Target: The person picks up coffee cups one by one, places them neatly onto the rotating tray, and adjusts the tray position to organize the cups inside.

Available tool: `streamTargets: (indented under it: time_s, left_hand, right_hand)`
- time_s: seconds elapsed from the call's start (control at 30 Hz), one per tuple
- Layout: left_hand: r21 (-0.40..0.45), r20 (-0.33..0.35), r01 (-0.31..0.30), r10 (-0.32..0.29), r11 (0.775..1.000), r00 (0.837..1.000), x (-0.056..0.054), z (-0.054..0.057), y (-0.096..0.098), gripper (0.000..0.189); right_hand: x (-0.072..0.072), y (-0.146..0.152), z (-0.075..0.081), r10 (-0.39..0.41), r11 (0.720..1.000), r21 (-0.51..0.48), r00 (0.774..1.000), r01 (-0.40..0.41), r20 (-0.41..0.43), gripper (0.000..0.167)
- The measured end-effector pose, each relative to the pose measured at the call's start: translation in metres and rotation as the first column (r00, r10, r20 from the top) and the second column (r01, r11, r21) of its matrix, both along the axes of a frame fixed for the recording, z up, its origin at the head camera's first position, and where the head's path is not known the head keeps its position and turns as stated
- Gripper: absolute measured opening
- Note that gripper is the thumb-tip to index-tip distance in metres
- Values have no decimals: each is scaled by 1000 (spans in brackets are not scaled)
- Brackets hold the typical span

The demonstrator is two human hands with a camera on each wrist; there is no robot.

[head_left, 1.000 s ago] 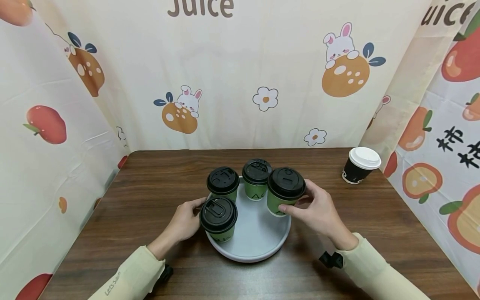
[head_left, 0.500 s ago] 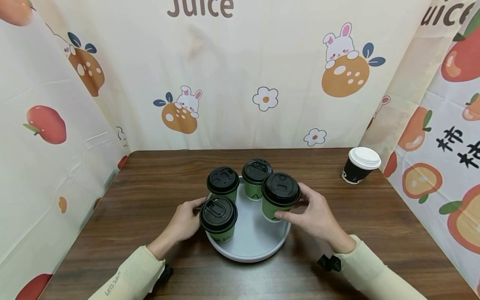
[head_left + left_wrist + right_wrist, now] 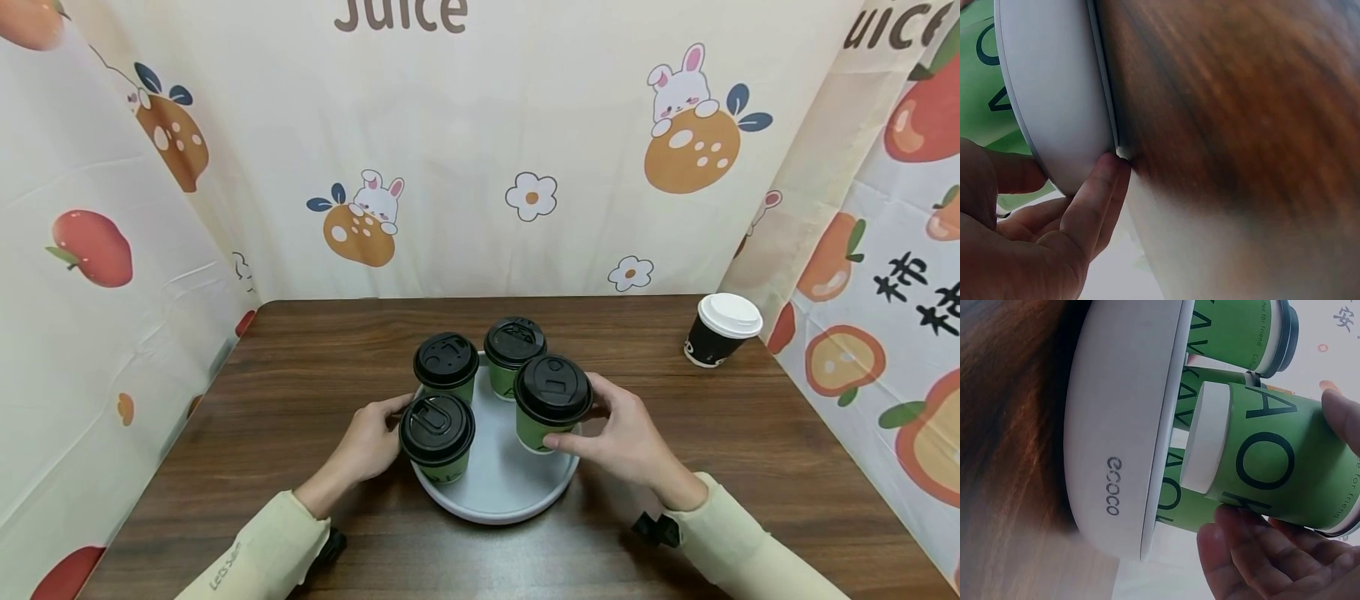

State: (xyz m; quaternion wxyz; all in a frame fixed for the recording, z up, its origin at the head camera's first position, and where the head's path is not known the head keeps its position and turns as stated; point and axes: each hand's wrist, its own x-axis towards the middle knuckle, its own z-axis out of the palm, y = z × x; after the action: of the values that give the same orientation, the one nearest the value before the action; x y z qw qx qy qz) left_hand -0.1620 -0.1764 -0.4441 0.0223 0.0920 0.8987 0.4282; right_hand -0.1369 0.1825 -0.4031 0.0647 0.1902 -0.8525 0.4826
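A round pale-grey tray (image 3: 510, 496) stands on the table, its side marked "ecoco" in the right wrist view. My left hand (image 3: 369, 446) pinches its left rim, thumb inside and fingers (image 3: 1088, 209) against the outer side and lower edge. Three green paper cups with black lids stand on the tray: a front-left cup (image 3: 438, 437), a back-left cup (image 3: 446, 367) and a back cup (image 3: 514, 354). With my right hand (image 3: 628, 437) I grip another green coffee cup (image 3: 1272, 447) by its sides. Its white base hangs slightly tilted above the tray's right part.
A black paper cup (image 3: 722, 329) with a white lid stands at the table's back right. The brown wooden table (image 3: 337, 342) meets a printed cloth (image 3: 465, 108) at its back edge, with more cloth along both sides.
My right hand has carried its green cup a little left and toward me over the tray. My left hand, the tray and the other cups have stayed in place.
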Motion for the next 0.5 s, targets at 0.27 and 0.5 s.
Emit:
streamTargets:
  time_s: [0.27,0.5]
  left_hand:
    - [1,-6,1,-1,1000,1000,0,-1,0,43]
    - [2,-23,4,-4,1000,1000,-1,-2,1,42]
  right_hand:
    - [3,-4,-1,8,1000,25,1000,-8,-16,65]
    - [5,-7,-1,41,999,18,999,-40,-30,66]
